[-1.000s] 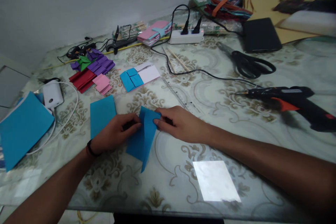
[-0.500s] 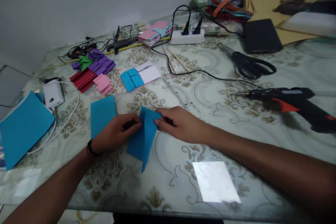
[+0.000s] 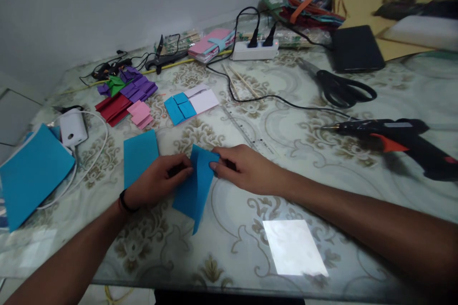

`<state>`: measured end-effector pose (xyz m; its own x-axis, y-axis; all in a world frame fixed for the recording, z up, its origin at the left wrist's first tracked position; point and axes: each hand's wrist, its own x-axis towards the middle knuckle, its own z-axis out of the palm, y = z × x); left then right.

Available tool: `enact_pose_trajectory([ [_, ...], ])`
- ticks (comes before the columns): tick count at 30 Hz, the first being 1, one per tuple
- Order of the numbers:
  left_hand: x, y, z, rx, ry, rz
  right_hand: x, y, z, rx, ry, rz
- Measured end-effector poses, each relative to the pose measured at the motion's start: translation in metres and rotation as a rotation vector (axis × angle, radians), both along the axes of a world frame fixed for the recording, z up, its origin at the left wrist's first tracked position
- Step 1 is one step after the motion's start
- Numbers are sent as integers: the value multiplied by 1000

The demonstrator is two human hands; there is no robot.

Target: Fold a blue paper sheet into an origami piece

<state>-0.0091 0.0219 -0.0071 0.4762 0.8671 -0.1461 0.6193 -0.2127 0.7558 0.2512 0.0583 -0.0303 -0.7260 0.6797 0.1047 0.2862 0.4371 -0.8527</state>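
A partly folded piece of blue paper (image 3: 200,181) stands tilted between my two hands above the patterned table. My left hand (image 3: 164,175) pinches its left side near the top, fingertips partly hidden behind the sheet. On the right edge, my right hand (image 3: 241,167) grips the same paper between thumb and fingers. Under and beyond my left hand lies a flat blue paper rectangle (image 3: 139,155). Farther off sits a white card with blue folded pieces (image 3: 180,108) on its left part.
At right lie a black hot glue gun (image 3: 390,136) and scissors (image 3: 345,88). A power strip (image 3: 255,50) trails a black cable. Clear ruler (image 3: 248,131), folded purple paper (image 3: 139,88), red paper (image 3: 113,107) and pink paper (image 3: 140,115) lie beyond. Large blue sheets (image 3: 34,176) are left.
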Motion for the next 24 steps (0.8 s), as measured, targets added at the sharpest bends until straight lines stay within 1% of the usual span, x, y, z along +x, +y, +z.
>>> enact_pose_trajectory([
  [24, 0, 0, 0, -8, -15, 7, 0, -1, 0, 5, -4, -7],
])
